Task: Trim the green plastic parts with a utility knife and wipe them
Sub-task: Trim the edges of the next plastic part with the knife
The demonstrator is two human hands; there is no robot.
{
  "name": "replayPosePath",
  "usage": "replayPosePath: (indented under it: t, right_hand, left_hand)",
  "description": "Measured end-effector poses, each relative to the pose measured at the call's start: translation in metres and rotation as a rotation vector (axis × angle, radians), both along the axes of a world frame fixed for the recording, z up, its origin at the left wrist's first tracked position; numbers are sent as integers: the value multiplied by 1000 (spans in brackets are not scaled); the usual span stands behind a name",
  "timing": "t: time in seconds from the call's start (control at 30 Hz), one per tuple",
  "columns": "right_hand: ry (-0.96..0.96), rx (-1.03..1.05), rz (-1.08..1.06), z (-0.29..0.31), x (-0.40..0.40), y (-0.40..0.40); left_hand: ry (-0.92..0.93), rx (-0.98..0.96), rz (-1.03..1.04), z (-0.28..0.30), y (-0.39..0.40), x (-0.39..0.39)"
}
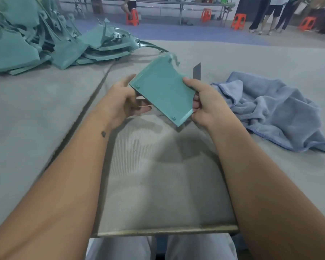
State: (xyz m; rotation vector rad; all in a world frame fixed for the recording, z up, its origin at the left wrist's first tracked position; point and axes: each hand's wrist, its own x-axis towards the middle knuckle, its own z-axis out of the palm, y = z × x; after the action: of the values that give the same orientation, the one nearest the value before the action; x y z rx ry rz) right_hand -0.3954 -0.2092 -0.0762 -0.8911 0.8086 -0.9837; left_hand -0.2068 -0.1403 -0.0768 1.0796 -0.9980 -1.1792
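A flat green plastic part (162,89) is held above the grey table (158,184), tilted, with small pegs at its corners and a thin flash strip curling off its far edge. My left hand (123,102) holds its left edge, thumb on top and fingers underneath. My right hand (204,104) grips the right edge of the part and also holds a utility knife, whose grey blade (197,71) sticks up beyond the thumb. The knife's handle is hidden inside the hand.
A heap of green plastic parts and trimmed strips (36,40) lies at the far left of the table. A crumpled blue towel (274,111) lies to the right. Orange stools (132,16) and standing people (270,14) are far behind.
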Motion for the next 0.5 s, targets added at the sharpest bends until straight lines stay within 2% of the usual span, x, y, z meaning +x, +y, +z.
replayPosePath:
  t: [0.07,0.13,0.23,0.3,0.4,0.5]
  right_hand:
    - [66,-60,1,-3,-3,-5]
    - [215,-169,-19,-6,0,-4]
    - [270,-249,-32,-8,8,-3]
    - [189,-148,-65,-7,12,-3]
    - [80,-20,-154,-7,12,-10]
    - [218,-151,-233,-12,19,-8]
  left_hand:
    - [107,60,-178,1,4,11]
    - [130,110,-220,1,4,11]
    - [-124,128,-35,-6,-4,-2]
    - [-194,127,95,-11,-10,-9]
    - [-24,122,271,-13,-16,-8]
    - [106,111,340,-12,-18,-9]
